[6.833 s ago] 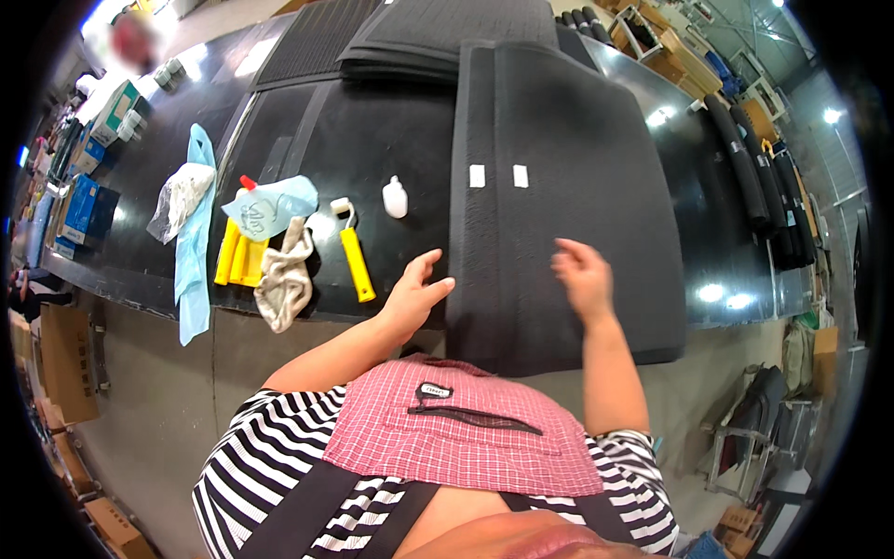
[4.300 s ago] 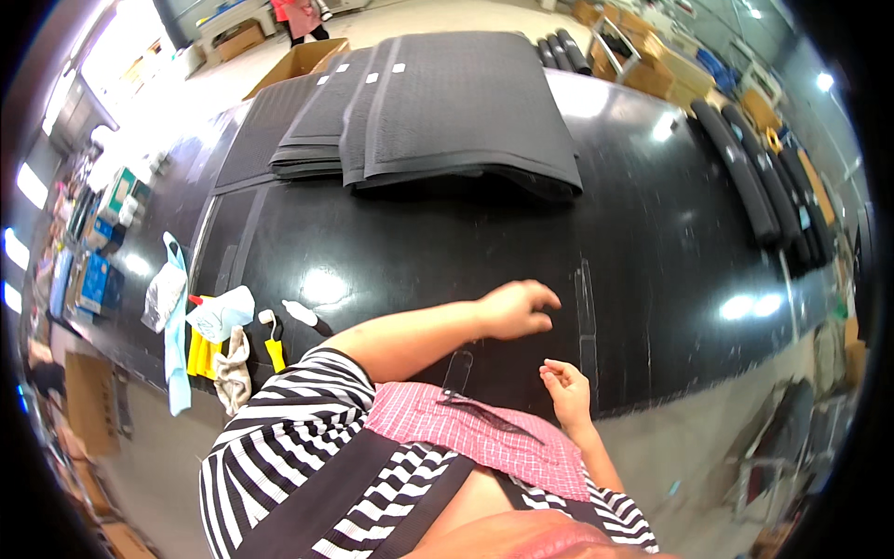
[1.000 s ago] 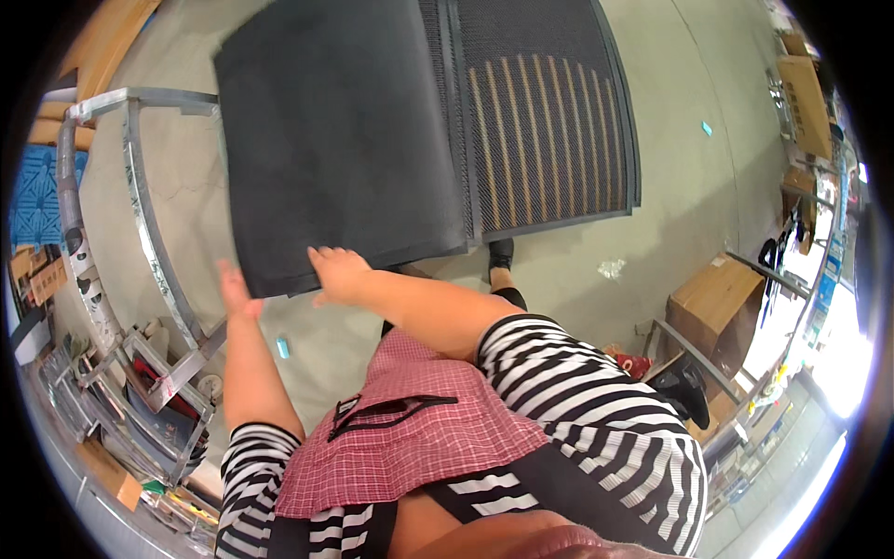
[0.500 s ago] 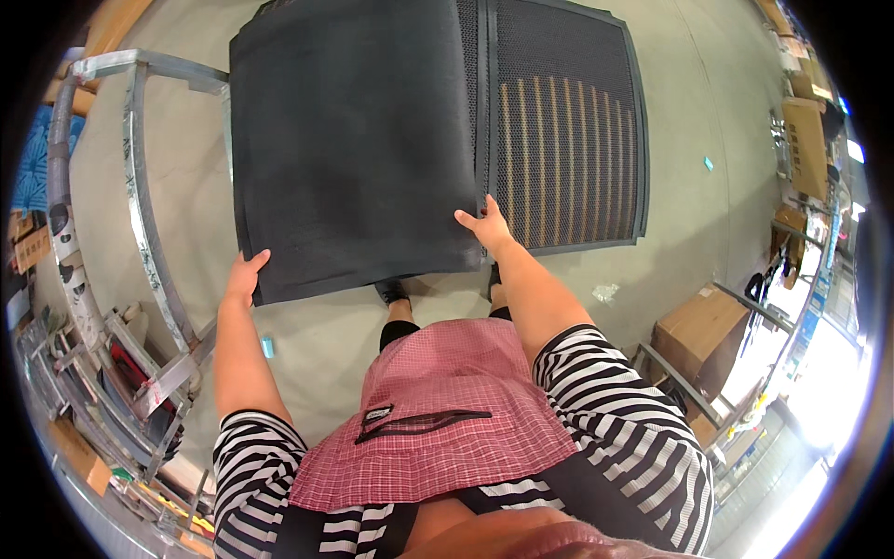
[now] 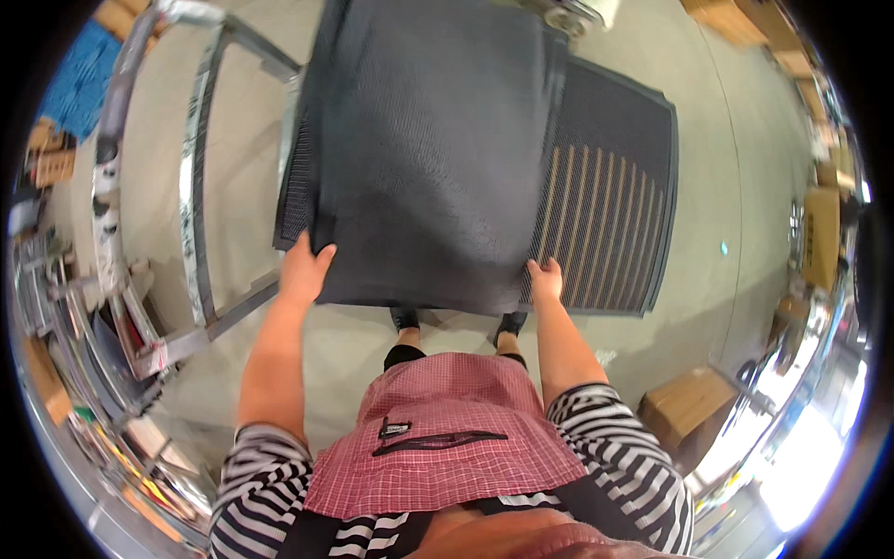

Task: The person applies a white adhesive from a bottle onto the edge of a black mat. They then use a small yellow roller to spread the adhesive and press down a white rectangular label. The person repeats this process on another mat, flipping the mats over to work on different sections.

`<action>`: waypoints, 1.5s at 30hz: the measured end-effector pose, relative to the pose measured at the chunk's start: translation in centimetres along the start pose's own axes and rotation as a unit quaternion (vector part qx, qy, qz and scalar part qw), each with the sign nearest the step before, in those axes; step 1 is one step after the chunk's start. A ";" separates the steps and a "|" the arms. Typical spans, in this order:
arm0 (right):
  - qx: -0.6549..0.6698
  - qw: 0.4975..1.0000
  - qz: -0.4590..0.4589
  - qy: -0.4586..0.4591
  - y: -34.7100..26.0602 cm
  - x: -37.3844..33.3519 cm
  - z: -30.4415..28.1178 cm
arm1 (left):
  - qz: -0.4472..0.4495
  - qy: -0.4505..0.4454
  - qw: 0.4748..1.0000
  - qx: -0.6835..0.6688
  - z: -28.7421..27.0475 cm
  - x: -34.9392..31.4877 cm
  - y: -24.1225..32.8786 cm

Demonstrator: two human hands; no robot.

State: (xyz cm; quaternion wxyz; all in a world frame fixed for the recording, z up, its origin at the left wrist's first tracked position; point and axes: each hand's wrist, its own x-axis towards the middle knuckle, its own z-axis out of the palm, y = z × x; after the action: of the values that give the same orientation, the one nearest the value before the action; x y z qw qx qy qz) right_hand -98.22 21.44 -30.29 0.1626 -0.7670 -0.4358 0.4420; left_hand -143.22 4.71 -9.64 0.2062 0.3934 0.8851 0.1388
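Observation:
A large black rubber mat (image 5: 428, 158) with a smooth face is gripped at its two near corners. My left hand (image 5: 305, 270) is closed on its near left edge, the thumb on top. My right hand (image 5: 547, 279) pinches its near right edge. Under it on the right lies a dark mesh-textured mat (image 5: 610, 214) with tan stripes. On the left, a strip of another textured black mat (image 5: 294, 200) shows beyond the held mat's edge. Most of what lies beneath is covered.
To the left stands a metal frame (image 5: 197, 168), with a wrapped post (image 5: 107, 200) beside it. Shelving with boxes lines the right side, and a cardboard box (image 5: 687, 410) sits at the near right. A metal wheeled part (image 5: 570, 20) shows at the far edge.
The smooth mat has shifted right over the striped one, baring a textured strip at its left. My right hand has closed on its near right edge. The view has also shifted.

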 end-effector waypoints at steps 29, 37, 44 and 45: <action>0.030 0.980 0.007 -0.196 -9.0 -1.5 4.8 | -0.121 -0.016 0.988 -0.095 -4.2 7.4 -4.5; -0.006 0.979 -0.010 -0.203 -8.7 -0.8 8.4 | -0.200 -0.013 0.980 0.020 5.6 12.5 -16.1; 0.063 0.949 0.154 -0.267 -11.0 -1.7 6.2 | -0.272 -0.031 0.961 -0.035 5.6 11.2 -16.1; 0.079 0.941 0.165 -0.284 -10.3 -1.0 6.4 | -0.268 -0.013 0.963 -0.028 6.5 11.2 -16.6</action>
State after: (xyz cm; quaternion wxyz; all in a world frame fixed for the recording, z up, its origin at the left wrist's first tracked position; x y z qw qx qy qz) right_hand -109.12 25.59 -26.79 0.0173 -0.6550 -0.2949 0.6955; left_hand -157.55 2.93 -24.95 0.2580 0.1373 0.9513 0.0984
